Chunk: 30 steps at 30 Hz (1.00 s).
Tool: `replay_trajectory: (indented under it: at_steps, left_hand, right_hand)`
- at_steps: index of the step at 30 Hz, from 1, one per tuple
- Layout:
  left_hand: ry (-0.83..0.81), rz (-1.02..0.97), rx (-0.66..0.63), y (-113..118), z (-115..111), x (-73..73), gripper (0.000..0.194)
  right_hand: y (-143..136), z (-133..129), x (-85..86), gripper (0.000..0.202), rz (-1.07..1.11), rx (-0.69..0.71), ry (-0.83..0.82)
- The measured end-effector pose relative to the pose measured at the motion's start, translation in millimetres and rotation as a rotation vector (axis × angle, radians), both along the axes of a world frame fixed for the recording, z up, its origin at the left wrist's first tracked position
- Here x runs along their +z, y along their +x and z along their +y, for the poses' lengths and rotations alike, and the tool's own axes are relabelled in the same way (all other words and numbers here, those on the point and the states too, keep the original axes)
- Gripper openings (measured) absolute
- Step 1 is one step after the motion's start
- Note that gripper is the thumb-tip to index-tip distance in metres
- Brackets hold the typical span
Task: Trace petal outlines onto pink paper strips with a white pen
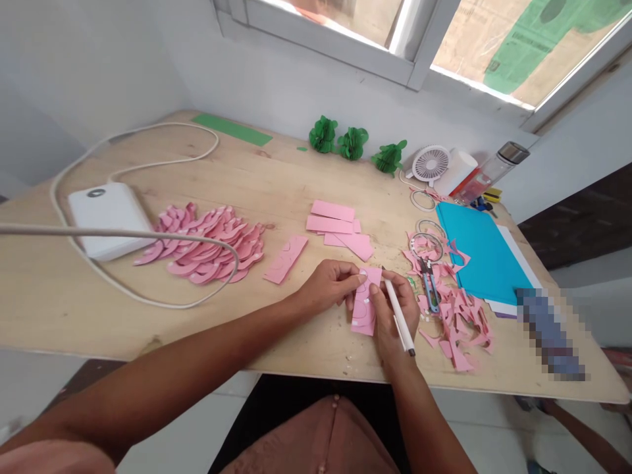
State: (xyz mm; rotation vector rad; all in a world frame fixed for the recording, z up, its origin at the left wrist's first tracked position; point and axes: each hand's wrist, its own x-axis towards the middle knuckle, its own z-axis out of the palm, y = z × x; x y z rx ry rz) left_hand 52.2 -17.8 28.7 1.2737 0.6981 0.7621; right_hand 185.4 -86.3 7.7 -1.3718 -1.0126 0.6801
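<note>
Head cam: L hand [326, 286] pinches strip [364, 317]; R hand [386, 322] grips strip + pen [398, 313]. Scraps [464, 315] & snips [431, 291] nr R hand; cable [29, 230] in front of cutouts [217, 247].

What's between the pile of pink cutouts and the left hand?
A loose pink strip with drawn curves, on the tabletop, shown in the head view.

Left hand [338, 283] is pinching, left thumb [354, 283] on top and pointing right. Right hand [399, 308] is gripping just right of that pinch, fingers bending, right thumb [377, 299] pointing up and away from the body. Left forearm [197, 362] is slanting long from lower left of the grip; right forearm [424, 411] is lying steeper, below right.
</note>
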Motion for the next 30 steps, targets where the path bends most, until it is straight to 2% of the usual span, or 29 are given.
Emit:
replay_trajectory:
  at_steps: [9, 15, 18, 22, 24, 26, 28, 30]
  left_hand:
    - [-0.013, 0.016, -0.01, -0.9, -0.3, 0.8, 0.034]
    - [0.014, 0.056, 0.021, -1.3, -1.9, 3.2, 0.026]
    - [0.094, 0.088, 0.09, -4.5, -2.0, 5.0, 0.023]
    - [0.251, 0.154, 0.255, -10.4, 1.1, 5.8, 0.02]
    - [0.298, 0.153, 0.34, -11.6, 2.8, 12.0, 0.022]
    - [0.338, 0.14, 0.387, -12.4, 0.9, 26.1, 0.023]
    - [0.365, 0.106, 0.346, -15.8, -9.0, 45.3, 0.022]
    - [0.364, 0.048, 0.202, -26.2, -30.7, 60.4, 0.021]
  right_hand:
    - [1.0, 0.7, 0.3, 0.032, -0.009, -0.011, -0.009]
    - [0.2, 0.5, 0.9, 0.032, -0.01, -0.023, 0.005]
    - [-0.2, 0.8, 0.6, 0.031, -0.009, -0.034, 0.013]
    - [-0.9, 0.3, 3.2, 0.03, -0.024, -0.051, 0.018]
    - [-1.6, -0.3, 5.7, 0.029, -0.023, -0.056, 0.017]
    - [-2.3, -0.9, 7.5, 0.028, -0.02, -0.06, 0.021]
    - [-2.7, -1.1, 7.8, 0.027, -0.02, -0.063, 0.031]
    - [-2.8, -1.2, 6.7, 0.028, -0.022, -0.057, 0.033]
